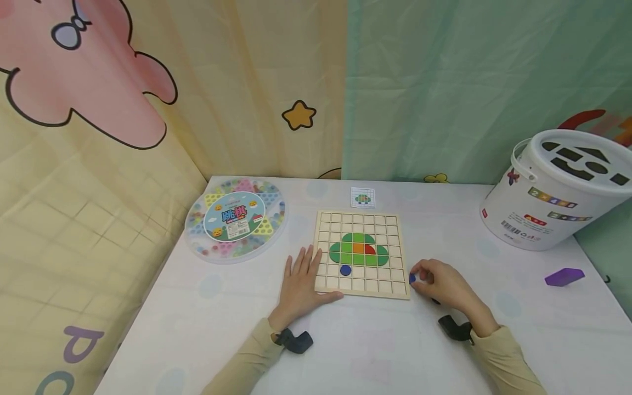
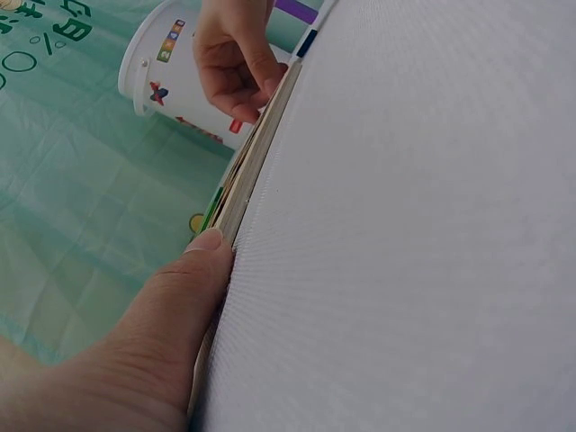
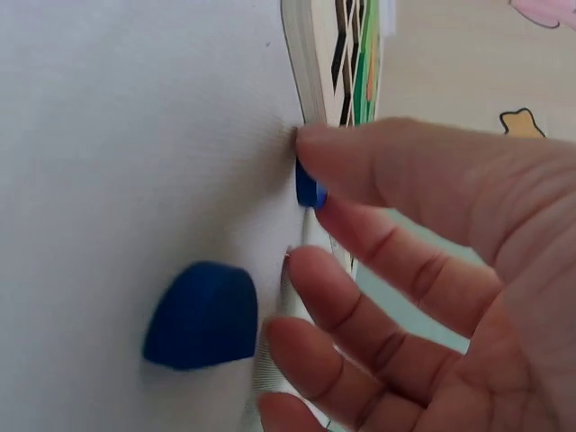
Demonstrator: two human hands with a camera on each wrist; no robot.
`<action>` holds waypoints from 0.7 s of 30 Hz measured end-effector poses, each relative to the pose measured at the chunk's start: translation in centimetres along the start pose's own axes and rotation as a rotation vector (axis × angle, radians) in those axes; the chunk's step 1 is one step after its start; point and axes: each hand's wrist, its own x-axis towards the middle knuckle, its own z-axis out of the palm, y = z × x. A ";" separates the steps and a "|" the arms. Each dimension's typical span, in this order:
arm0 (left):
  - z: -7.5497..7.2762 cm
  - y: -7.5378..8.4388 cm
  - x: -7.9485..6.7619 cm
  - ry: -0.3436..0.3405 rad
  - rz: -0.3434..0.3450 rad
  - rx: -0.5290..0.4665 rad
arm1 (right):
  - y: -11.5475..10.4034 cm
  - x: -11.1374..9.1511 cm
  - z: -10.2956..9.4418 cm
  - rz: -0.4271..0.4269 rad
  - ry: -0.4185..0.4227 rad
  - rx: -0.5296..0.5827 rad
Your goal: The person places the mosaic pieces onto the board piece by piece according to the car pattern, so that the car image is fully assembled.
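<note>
A square wooden grid board (image 1: 385, 273) lies on the table with green, orange and red pieces set in its middle cells. A round blue piece (image 1: 345, 270) sits in a lower cell. My left hand (image 1: 302, 280) rests at the board's lower left corner, fingers spread, the thumb (image 2: 184, 292) along the near edge. Just beyond the right edge, my right hand (image 1: 444, 282) pinches a small blue piece (image 3: 308, 183) between thumb and index finger. Another blue piece (image 3: 202, 315), flat on one side, lies on the table beneath that hand, mostly covered in the head view.
Behind the board lies a small pattern card (image 1: 362, 197). A round game box (image 1: 197, 249) of coloured marbles is at the back left. At the right stand a white bucket (image 1: 513, 214) with a shape-cutout lid and a purple block (image 1: 564, 277). Curtains hang behind the table.
</note>
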 end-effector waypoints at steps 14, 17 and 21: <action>-0.3 0.2 -0.1 -0.009 -0.004 0.004 | 0.0 0.3 0.0 0.114 0.111 -0.062; -0.4 0.2 -0.1 -0.003 -0.002 0.007 | 0.2 0.6 0.0 0.130 0.132 -0.067; -0.4 0.3 -0.1 -0.001 0.002 -0.001 | 0.3 0.8 -0.1 0.161 0.123 -0.063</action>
